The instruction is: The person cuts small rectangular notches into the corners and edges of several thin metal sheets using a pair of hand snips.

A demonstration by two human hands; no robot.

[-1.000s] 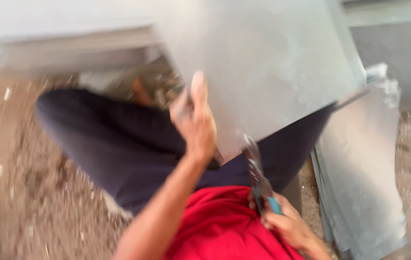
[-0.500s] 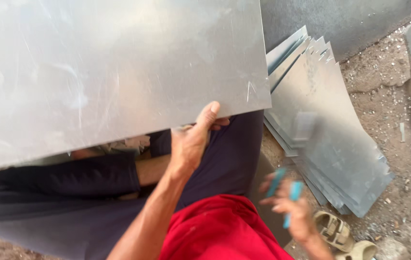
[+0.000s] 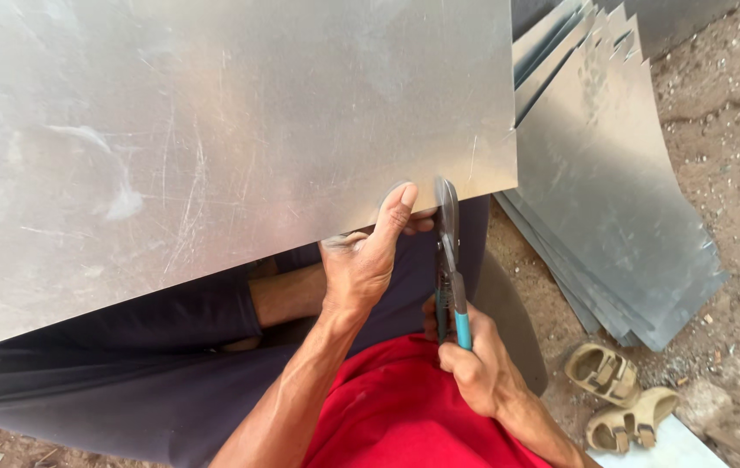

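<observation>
Metal fills most of the view: a big flat grey sheet lies across the person's lap, over legs in dark trousers. Its near edge runs just above the knees, so both hands can get at it easily.

The left hand is closed on that near edge. The thumb presses flat on top of the sheet and the other fingers are tucked under it, out of sight. Held like this, the sheet is kept from sliding or flapping.

The right hand is wrapped tight around the handles of a pair of metal snips. One handle has a blue cover. The blades point away from the body, and their tips meet the sheet's edge just beside the left thumb. I judge the thumb sits that close so the metal stays stiff right where the blades bite. I cannot tell if the blades are a little apart or fully closed.

A red shirt shows at the bottom, between the two arms.

To the right, a stack of cut grey sheets lies fanned out on the dirt ground, each a bit curved. They are near the big sheet but lower down, on the ground. Two tan sandals sit below the stack, side by side, near the person's right arm.
</observation>
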